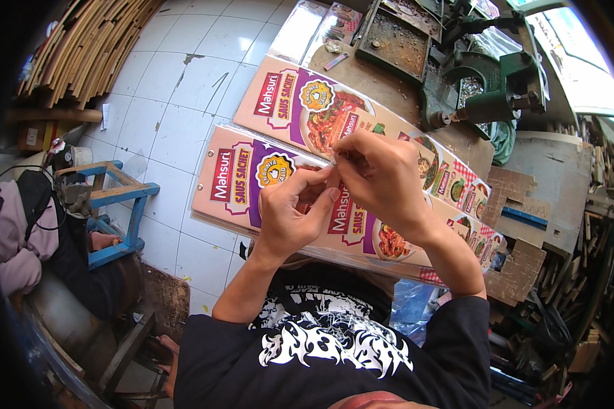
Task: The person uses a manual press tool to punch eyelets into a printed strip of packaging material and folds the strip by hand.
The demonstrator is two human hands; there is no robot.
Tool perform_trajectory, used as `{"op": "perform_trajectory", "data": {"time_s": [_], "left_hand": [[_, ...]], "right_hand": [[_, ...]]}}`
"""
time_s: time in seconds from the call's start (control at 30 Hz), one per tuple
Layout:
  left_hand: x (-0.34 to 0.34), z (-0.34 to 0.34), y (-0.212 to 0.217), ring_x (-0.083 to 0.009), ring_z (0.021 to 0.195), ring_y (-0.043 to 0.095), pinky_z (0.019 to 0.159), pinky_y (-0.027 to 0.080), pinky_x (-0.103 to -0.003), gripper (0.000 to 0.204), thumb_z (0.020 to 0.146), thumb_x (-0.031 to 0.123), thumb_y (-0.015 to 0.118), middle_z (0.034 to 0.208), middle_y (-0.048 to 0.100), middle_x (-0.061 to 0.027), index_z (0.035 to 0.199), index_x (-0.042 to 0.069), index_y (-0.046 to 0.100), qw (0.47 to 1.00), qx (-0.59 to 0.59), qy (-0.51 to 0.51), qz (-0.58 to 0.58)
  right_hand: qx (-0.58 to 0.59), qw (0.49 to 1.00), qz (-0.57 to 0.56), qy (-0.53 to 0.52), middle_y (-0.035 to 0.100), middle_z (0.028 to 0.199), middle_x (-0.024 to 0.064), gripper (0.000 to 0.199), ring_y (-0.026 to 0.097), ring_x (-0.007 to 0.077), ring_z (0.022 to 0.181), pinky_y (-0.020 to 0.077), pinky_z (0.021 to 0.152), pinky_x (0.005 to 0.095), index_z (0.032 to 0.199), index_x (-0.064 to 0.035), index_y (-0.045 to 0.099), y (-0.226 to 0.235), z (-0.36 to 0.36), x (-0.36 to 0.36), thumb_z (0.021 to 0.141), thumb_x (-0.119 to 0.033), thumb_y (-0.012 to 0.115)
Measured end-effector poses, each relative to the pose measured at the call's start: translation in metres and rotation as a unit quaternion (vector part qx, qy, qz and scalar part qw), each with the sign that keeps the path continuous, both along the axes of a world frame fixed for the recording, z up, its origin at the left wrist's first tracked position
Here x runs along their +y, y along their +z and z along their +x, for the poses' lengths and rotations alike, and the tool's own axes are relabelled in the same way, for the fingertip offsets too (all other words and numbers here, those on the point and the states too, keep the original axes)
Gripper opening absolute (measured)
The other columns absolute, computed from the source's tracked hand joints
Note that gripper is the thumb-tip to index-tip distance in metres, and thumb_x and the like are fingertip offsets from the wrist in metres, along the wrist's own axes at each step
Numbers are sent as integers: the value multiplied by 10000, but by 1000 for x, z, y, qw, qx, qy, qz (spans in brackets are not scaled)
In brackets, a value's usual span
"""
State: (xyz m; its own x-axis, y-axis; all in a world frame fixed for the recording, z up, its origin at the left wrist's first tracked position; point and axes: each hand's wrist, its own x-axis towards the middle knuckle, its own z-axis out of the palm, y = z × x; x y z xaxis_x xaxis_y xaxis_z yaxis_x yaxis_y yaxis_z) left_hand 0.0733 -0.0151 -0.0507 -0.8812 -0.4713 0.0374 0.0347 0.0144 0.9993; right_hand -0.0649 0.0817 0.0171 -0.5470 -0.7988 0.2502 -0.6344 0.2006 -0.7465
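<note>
A long peach-coloured printed sheet [357,228] with a food picture is raised in front of me, tilted over the stack below. My left hand [295,210] is closed, with thumb and fingers pinching the sheet's left end. Close by at the same corner, my right hand [383,174] is closed in a pinch; whatever lies between those fingertips is too small to make out. Beneath my hands lies a near stack of matching printed sheets [208,193], with glossy, clear edges. Beyond it a second row of the same sheets [258,83] lies alongside, partly covered by my right hand.
A dark green metal machine [481,102] stands at the far right beside a grimy tray [397,51]. Thin wooden strips [82,48] are piled far left. A blue-framed stool [126,194] and another person's clothed limbs [31,225] are at left. White tiles [177,129] cover the floor.
</note>
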Motion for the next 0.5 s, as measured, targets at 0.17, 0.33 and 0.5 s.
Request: {"op": "perform_trajectory", "data": {"time_s": [0.17, 0.33, 0.5], "left_hand": [[-1, 0, 3, -136, 925, 684, 791, 560, -234, 240, 877, -60, 666, 978, 717, -153, 1109, -95, 615, 1000, -4, -6, -3], [0, 0, 1, -139, 926, 686, 797, 562, -238, 235, 877, -62, 665, 969, 718, -153, 1104, -92, 615, 1000, -1, -3, -11], [0, 0, 0, -150, 926, 692, 808, 566, -246, 228, 878, -67, 658, 972, 717, -158, 1101, -93, 613, 1000, -7, -5, -17]], "right_hand": [[1, 999, -32, -25, 645, 692, 153, 112, 670, 283, 604, 519, 553, 350, 861, -1, 630, -7, 3, 1, 762, 26, 675], [-12, 998, -37, -42, 659, 702, 142, 101, 683, 236, 613, 533, 559, 318, 858, 1, 642, -9, 5, 3, 768, 24, 681], [-28, 996, -52, -59, 675, 711, 129, 86, 694, 196, 624, 543, 565, 293, 854, 6, 652, -11, 7, 3, 776, 27, 683]]}}
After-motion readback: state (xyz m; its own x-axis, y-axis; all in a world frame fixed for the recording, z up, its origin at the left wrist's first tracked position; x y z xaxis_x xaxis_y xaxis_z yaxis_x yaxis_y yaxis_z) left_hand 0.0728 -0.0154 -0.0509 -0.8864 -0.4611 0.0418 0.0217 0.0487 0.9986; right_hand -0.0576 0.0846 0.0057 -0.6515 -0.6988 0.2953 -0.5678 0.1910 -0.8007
